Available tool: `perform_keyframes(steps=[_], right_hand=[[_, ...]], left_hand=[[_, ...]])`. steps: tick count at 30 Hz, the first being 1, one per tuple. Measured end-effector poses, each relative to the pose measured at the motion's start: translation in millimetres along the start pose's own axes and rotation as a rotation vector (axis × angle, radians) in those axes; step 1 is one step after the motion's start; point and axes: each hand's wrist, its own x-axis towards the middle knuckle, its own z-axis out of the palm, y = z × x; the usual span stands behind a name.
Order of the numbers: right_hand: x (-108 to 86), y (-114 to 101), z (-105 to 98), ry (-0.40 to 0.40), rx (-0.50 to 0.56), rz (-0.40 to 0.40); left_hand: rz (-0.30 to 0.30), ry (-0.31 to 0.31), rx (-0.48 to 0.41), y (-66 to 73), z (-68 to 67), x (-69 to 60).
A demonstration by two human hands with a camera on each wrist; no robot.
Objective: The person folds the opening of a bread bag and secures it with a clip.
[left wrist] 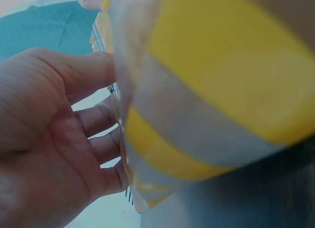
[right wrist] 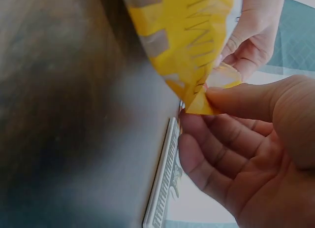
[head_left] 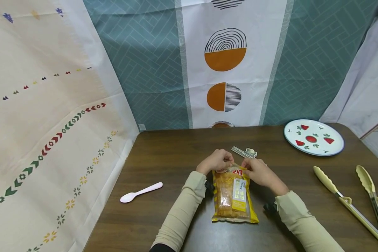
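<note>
Fingers first on my feed: the left hand [head_left: 218, 161] pinches the left upper edge of a yellow-trimmed bread bag [head_left: 225, 196], while the right hand [head_left: 260, 171] nips the other top corner between thumb and fingers. That bag sits between the beige sleeves [head_left: 183, 204], over the brown table [head_left: 170, 154], label up. Just beyond the hands, I've got a silver clip [head_left: 240, 152]. Farther out: white spoon [head_left: 141, 192] to the left, watermelon-print plate [head_left: 321, 131] back right, spread tongs [head_left: 345, 201] at right.
</note>
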Motion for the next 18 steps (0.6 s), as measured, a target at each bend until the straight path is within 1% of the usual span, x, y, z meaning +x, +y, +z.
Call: perform_keyframes(steps=[6,10,18], right_hand=[[0.0,3.1,0.5,0.020,-0.033,-0.029],[-0.4,4.1,0.5,0.025,-0.024,-0.061],[-3.0,5.9,0.1,0.017,-0.026,-0.106]], left_hand=[[0.036,0.010,0.019,-1.9,-1.4,1.0],[0.052,0.024,0.033,-2.6,-3.6,0.8],[0.103,0.040,0.017,-7.2,-3.9,0.8]])
